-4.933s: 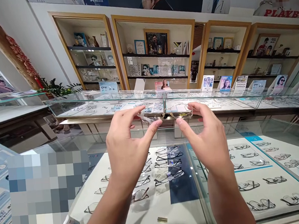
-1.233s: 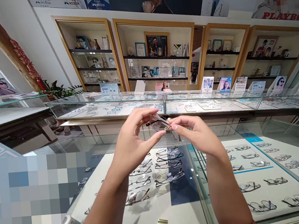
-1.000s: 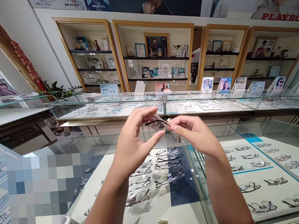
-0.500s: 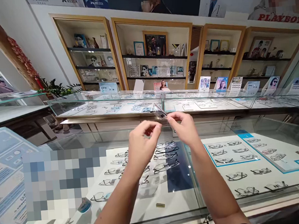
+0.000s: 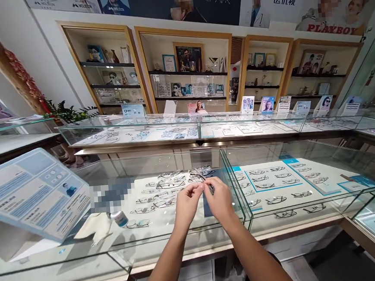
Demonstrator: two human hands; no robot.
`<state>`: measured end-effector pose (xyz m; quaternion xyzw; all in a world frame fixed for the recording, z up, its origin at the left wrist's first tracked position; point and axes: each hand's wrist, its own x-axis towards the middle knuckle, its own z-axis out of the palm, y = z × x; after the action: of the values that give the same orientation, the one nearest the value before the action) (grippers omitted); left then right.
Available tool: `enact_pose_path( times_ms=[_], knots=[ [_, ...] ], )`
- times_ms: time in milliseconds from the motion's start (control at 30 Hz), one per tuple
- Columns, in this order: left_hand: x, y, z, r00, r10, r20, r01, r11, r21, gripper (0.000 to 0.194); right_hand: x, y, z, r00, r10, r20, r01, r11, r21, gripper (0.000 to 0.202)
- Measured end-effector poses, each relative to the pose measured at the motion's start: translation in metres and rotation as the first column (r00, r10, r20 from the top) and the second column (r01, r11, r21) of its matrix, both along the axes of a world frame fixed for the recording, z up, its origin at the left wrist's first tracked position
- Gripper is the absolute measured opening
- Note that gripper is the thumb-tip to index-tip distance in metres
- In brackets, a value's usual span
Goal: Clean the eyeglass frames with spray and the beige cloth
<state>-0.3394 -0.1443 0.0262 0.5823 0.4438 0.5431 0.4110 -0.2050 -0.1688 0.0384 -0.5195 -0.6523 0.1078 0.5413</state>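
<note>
My right hand (image 5: 218,201) is closed in a pinch on a pair of glasses. Its dark, thin frame (image 5: 198,173) juts up past the fingertips; the rest is largely hidden by the fingers and blends with the eyeglasses behind. My left hand (image 5: 187,203) is pinched too, its thumb and fingertip meeting the right fingertips beside the frame. Whatever lies between the left fingers is too small to make out. Both hands are above the glass display case (image 5: 189,240), where rows of eyeglasses (image 5: 169,183) lie on a white surface.
On the case at left stand a pale blue information board (image 5: 32,191), a cream cloth (image 5: 93,228) and a small white container (image 5: 118,218) with a blue label. A glass partition edge (image 5: 238,188) runs right of my hands. Another glass counter (image 5: 135,136) stands beyond, before wooden wall shelves (image 5: 183,28).
Both hands have come lower and nearer, with the glasses in the right. The left fingertips, apart from the right hand before, now touch it. The view has shifted, showing more of the case front.
</note>
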Motion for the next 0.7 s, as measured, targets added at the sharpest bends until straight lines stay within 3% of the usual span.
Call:
enact_pose_path(
  times_ms=[167, 333, 500, 700],
  knots=[
    [-0.002, -0.036, -0.022, 0.999, 0.024, -0.033, -0.026, 0.997, -0.067, 0.044, -0.002, -0.045, -0.028, 0.997, 0.05, -0.052, -0.053, 0.997, -0.056, 0.027],
    [-0.01, -0.056, -0.024, 0.995, 0.018, -0.096, -0.026, 0.996, -0.084, 0.043, 0.007, -0.068, -0.039, 0.983, 0.155, -0.1, -0.165, 0.981, -0.098, 0.027],
    [-0.025, -0.054, -0.004, 0.92, -0.062, -0.387, 0.039, 0.997, -0.067, 0.038, 0.052, -0.051, -0.051, 0.992, 0.113, -0.055, -0.121, 0.978, -0.171, 0.025],
    [-0.039, -0.028, 0.026, 0.66, -0.079, -0.747, 0.097, 0.995, -0.02, 0.029, 0.119, -0.01, -0.077, 0.993, -0.032, 0.115, 0.072, 0.929, -0.363, 0.036]
  ],
)
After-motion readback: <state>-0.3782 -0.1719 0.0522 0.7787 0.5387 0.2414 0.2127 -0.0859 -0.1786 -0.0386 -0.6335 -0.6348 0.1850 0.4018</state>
